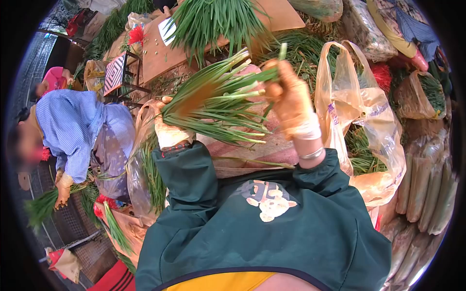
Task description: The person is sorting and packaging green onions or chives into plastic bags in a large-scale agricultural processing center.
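My left hand [167, 123], in a pale glove, is closed round a loose bunch of chives [213, 106], long flat green leaves with pale stem ends pointing right. My right hand [293, 104], gloved and slightly blurred by motion, pinches a few chive stalks [267, 75] beside those stem ends. Below both hands a pink-and-white striped cloth [257, 157] covers my lap, and one stray stalk lies across it.
A large pile of chives [218, 24] lies on a brown board [279, 17] ahead. Clear plastic bags [383, 119] with greens stand at right. Long wrapped bundles [417, 189] are stacked far right. At left, a person in a blue checked top [70, 121] bends over, holding greens.
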The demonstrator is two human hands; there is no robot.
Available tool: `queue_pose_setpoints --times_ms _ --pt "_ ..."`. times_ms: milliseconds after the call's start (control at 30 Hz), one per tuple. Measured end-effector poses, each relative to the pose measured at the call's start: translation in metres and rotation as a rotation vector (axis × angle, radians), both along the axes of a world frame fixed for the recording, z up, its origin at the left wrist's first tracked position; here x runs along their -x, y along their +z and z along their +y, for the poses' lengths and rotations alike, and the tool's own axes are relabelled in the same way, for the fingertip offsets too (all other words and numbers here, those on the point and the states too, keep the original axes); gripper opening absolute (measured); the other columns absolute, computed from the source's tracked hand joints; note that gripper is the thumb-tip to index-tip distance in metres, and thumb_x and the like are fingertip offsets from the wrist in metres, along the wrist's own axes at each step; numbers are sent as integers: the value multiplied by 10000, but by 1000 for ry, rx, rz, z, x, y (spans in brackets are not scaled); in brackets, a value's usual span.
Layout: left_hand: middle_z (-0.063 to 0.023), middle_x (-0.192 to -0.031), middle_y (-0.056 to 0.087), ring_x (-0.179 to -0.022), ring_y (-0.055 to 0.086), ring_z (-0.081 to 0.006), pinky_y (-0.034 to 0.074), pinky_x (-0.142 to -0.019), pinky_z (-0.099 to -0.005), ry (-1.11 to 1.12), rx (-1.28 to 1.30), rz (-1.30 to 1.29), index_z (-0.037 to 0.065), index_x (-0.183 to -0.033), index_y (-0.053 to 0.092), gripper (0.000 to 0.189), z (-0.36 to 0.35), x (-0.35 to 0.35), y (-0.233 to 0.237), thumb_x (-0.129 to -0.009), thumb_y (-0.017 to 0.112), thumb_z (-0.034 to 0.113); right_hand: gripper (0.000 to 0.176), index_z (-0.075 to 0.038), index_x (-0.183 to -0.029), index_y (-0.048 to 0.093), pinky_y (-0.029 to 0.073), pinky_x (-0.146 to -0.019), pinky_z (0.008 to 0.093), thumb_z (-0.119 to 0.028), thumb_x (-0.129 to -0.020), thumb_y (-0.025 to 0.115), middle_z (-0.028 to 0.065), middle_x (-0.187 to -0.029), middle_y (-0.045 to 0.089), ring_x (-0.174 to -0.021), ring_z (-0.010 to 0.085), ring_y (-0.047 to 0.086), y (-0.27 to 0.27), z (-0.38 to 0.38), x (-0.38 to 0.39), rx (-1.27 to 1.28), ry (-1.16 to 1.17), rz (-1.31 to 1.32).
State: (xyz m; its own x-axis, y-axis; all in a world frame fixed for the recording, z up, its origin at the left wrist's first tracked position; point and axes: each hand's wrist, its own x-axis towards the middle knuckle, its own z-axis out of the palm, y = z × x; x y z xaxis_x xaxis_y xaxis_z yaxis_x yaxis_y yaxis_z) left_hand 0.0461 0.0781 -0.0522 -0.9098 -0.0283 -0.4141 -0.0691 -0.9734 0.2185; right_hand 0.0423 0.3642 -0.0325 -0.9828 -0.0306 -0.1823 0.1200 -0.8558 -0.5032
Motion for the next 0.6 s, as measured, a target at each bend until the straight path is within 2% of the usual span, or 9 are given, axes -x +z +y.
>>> queue_pose_setpoints --times_ms 133,167,233,267,333,467,500,567,600 --pt "-32 -922 638 -878 602 -233 496 -837 -420 -40 -87 192 96 -913 621 108 -26 -3 -9 -880 526 137 204 -62 -948 597 326 -494 170 -263 -931 566 -25 -751 549 -555 50 401 -17 89 19 -321 -510 98" --pt "-33 -910 636 -875 602 -226 500 -830 -412 -17 -102 208 96 -901 616 101 -24 -6 -2 -879 521 122 177 -69 -998 612 425 -546 234 -221 -909 588 3 -817 613 -604 106 515 -41 126 25 -645 -421 57" --pt "-35 -888 632 -870 603 -213 510 -815 -398 26 -132 248 95 -876 608 97 -22 -8 9 -877 511 91 228 -74 -1091 609 489 -739 321 -186 -893 588 59 -971 648 -828 204 613 -60 151 13 -2117 -90 -20" --pt "-35 -898 638 -858 602 -203 510 -807 -395 45 -184 240 108 -912 618 95 -24 -6 7 -882 530 123 228 -74 -1091 609 489 -739 321 -186 -893 588 59 -971 648 -828 204 613 -54 143 6 -2119 -90 -11" --pt "-35 -906 640 -856 602 -197 507 -809 -384 42 -185 238 108 -926 620 99 -39 2 -8 -889 533 138 317 -83 -1188 580 430 -924 367 -192 -890 573 103 -1135 616 -1082 266 562 -44 113 -15 -2206 -403 279" --pt "-38 -923 649 -852 601 -183 487 -819 -348 90 -24 120 100 -963 623 135 -25 3 1 -908 543 193 417 -25 -1291 493 342 -1019 308 -227 -931 551 90 -1271 532 -1180 171 474 19 38 -49 -1043 159 310" --pt "-38 -923 649 -852 601 -183 487 -819 -348 78 -22 119 100 -963 623 135 -29 7 -2 -908 543 193 548 8 -1345 427 236 -1092 320 -285 -898 546 119 -1374 452 -1304 196 366 20 25 -58 -858 267 280" --pt "-45 -941 655 -862 607 -175 500 -813 -339 18 -380 174 83 -990 621 154 -34 9 -9 -904 543 184 432 -1 -1260 491 283 -1044 329 -224 -894 546 108 -1273 486 -1190 197 429 9 4 -61 -785 444 381" --pt "-53 -951 656 -849 620 -158 520 -783 -310 203 -414 90 59 -1012 617 166 -35 18 -14 -898 535 147 376 -6 -1217 523 306 -1020 334 -193 -892 546 102 -1222 503 -1134 197 461 -2 -5 -59 -847 486 573"
